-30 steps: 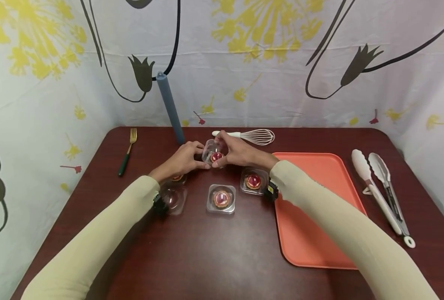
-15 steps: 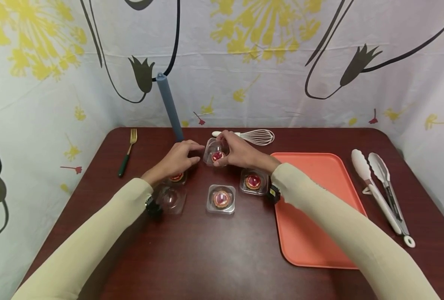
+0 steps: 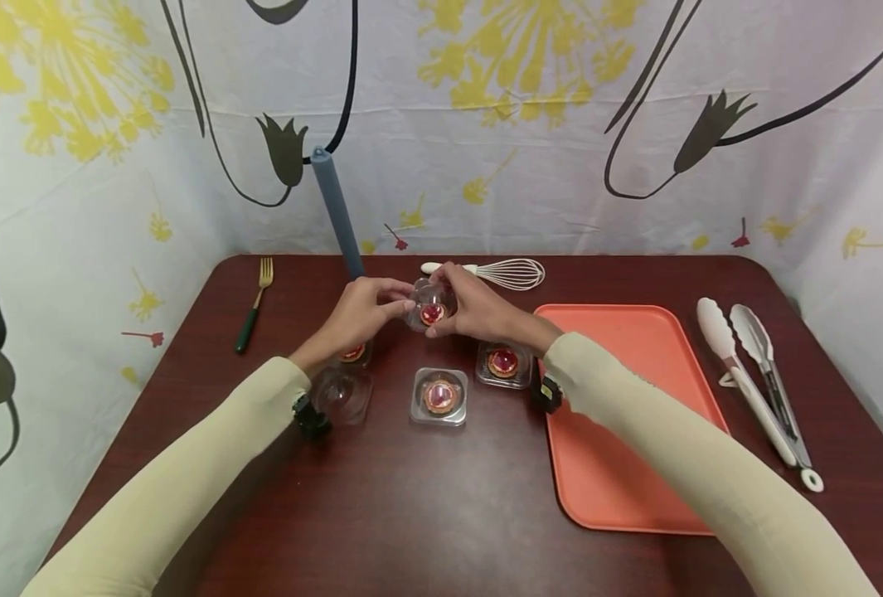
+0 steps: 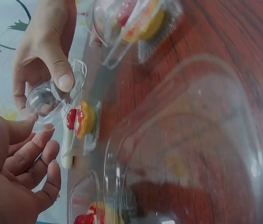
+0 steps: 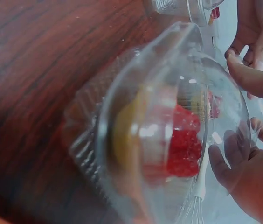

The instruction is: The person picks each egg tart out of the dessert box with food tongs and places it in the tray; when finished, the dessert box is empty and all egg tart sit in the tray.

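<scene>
Fingers of my right hand [image 3: 478,303] grip a clear plastic dome lid [image 3: 428,293] from its right side. Thumb and fingers of my left hand [image 3: 362,311] pinch its left edge. In the left wrist view the lid [image 4: 47,100] is held on edge between both hands, beside a small tart with red topping [image 4: 85,121] in its clear base. A covered tart [image 3: 439,396] stands in front of the hands, and another [image 3: 502,361] lies near the right wrist. A further tart [image 3: 351,352] is partly hidden under my left forearm, behind a loose clear lid [image 3: 344,396].
An orange tray [image 3: 635,497] lies to the right, partly under my right arm. Beyond it are two pairs of tongs [image 3: 747,381]. A whisk [image 3: 516,273] lies behind the hands, a blue stick [image 3: 337,207] at the back, and a green-handled fork [image 3: 250,315] at the left.
My left hand drew back from the lid to the left, then came back and took its left edge. The lid has turned slightly in my right hand, which stays nearly in place.
</scene>
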Demonstrator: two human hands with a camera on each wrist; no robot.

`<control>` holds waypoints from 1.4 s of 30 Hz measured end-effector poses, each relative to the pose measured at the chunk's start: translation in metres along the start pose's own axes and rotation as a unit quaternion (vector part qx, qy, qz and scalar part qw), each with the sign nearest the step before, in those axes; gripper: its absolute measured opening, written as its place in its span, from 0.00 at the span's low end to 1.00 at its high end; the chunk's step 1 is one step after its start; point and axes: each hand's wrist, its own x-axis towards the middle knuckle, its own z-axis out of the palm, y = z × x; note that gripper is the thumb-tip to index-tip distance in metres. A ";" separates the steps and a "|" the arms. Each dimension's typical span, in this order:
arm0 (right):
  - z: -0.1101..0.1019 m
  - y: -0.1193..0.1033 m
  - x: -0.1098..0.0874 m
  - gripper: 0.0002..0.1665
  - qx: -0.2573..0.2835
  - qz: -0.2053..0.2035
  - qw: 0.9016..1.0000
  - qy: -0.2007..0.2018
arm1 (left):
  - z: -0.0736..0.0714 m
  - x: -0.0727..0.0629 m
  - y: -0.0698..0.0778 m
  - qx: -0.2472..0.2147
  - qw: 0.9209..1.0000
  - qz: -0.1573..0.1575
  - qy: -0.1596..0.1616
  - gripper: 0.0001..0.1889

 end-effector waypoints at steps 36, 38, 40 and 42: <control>-0.026 0.005 -0.034 0.17 0.160 0.084 0.983 0.015 | 0.003 -0.029 0.009 0.075 0.943 0.324 -0.016 0.09; -0.026 0.004 -0.035 0.13 0.157 0.088 0.984 -0.005 | 0.004 -0.029 0.009 0.079 0.937 0.340 -0.011 0.09; -0.025 0.002 -0.036 0.11 0.157 0.092 0.983 -0.021 | 0.005 -0.030 0.009 0.074 0.937 0.341 -0.006 0.09; -0.025 -0.001 -0.037 0.10 0.163 0.097 0.981 -0.031 | 0.006 -0.030 0.009 0.067 0.941 0.331 -0.001 0.09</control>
